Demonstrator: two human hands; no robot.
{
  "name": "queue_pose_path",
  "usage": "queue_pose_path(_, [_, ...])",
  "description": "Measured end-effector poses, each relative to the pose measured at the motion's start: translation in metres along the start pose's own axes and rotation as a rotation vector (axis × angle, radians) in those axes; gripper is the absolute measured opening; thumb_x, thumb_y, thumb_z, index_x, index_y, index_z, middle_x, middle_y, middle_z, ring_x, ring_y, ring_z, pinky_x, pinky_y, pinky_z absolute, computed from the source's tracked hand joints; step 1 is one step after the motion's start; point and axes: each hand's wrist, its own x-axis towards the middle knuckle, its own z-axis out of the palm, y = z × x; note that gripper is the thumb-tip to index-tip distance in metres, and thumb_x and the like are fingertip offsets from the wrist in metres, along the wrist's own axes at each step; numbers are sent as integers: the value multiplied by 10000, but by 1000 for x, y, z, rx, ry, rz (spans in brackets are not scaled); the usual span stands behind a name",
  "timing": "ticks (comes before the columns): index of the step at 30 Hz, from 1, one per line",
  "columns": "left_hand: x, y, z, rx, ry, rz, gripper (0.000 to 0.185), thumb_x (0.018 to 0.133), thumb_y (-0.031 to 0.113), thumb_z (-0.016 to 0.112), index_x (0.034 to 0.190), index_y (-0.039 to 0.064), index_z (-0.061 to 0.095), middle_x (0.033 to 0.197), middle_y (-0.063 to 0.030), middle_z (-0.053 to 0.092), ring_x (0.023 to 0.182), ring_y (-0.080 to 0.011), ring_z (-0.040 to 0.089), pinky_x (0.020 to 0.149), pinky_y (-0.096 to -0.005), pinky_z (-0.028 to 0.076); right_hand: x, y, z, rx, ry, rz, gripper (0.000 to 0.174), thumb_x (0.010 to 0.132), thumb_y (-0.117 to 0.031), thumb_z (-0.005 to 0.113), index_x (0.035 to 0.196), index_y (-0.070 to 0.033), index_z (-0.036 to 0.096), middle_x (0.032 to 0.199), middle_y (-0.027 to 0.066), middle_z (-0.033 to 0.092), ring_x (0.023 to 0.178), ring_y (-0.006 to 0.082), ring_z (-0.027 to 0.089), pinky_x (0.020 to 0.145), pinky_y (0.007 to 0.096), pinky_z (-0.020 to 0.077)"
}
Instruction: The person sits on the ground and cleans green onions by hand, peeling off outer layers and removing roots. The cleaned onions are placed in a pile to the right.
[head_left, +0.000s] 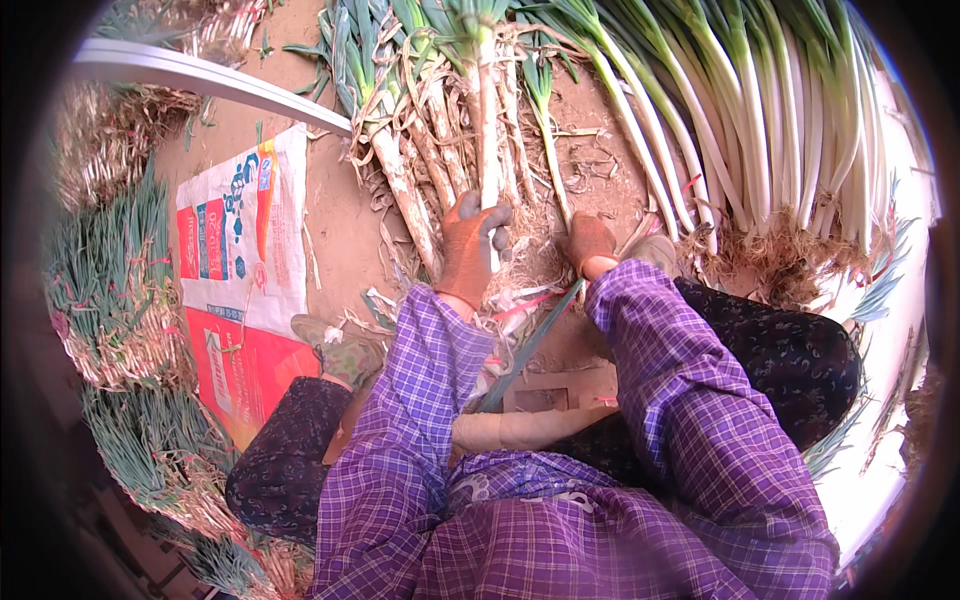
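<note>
My left hand (471, 244), in an orange glove with grey fingertips, is closed around the lower white stem of a large green onion (487, 127). The stem's root end shows just below my fingers. To its right, my right hand (591, 241), also gloved, is at the bottom end of a thinner green onion (551, 150); its fingertips are turned down, and its grip cannot be made out. Unpeeled green onions (401, 180) with dry, brownish husks lie beside and beyond my left hand. Cleaner, white-stemmed green onions (757, 150) lie in a row at the right, roots towards me.
A printed woven sack (244, 225) lies at the left, near tied onion bundles (120, 277). A pale metal bar (217, 79) crosses the upper left. Loose husks and red ties (532, 302) litter the ground between my shoes. My knees flank my arms.
</note>
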Motion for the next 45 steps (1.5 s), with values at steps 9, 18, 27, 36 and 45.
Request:
queue_pose_path(9, [-21,46,-5,62,-129,155,290,853,32,666,1105,-35,539,767,-86,589,460,-98,478,364,-260,418,18,-54,-100,1294,17,-322,271,830,-253,699,826,-5,591,761,101,657,742,210,680,628,340,552])
queue_pose_path(18, [-5,-12,18,1363,-384,116,399,889,331,636,1138,19,623,971,-208,679,943,-336,655,828,-424,506,-79,-30,-41,679,143,-616,336,960,-298,523,1040,24,580,851,159,631,661,298,639,556,401,551])
queue_pose_path(27, [25,-32,1,1938,-16,377,351,805,231,674,1155,215,652,1531,-140,290,1434,-374,187,1048,-623,218,-97,-59,-93,1884,-560,52,264,972,-304,578,929,-45,550,671,-30,472,519,93,473,457,276,390])
queue_pose_path(36, [19,38,-160,2013,364,478,418,801,8,605,1166,211,600,1470,-150,387,1269,-425,433,825,-522,521,-168,-69,-164,2105,-593,-319,391,958,-220,570,1279,-7,506,738,-10,454,554,74,427,412,229,363])
queue_pose_path(45, [27,43,-92,2091,405,443,199,817,131,659,1008,167,700,1369,-185,435,1228,-418,410,954,-604,330,-116,-51,-53,1295,-212,318,332,884,-315,631,1006,-22,534,640,22,495,491,151,501,403,301,405])
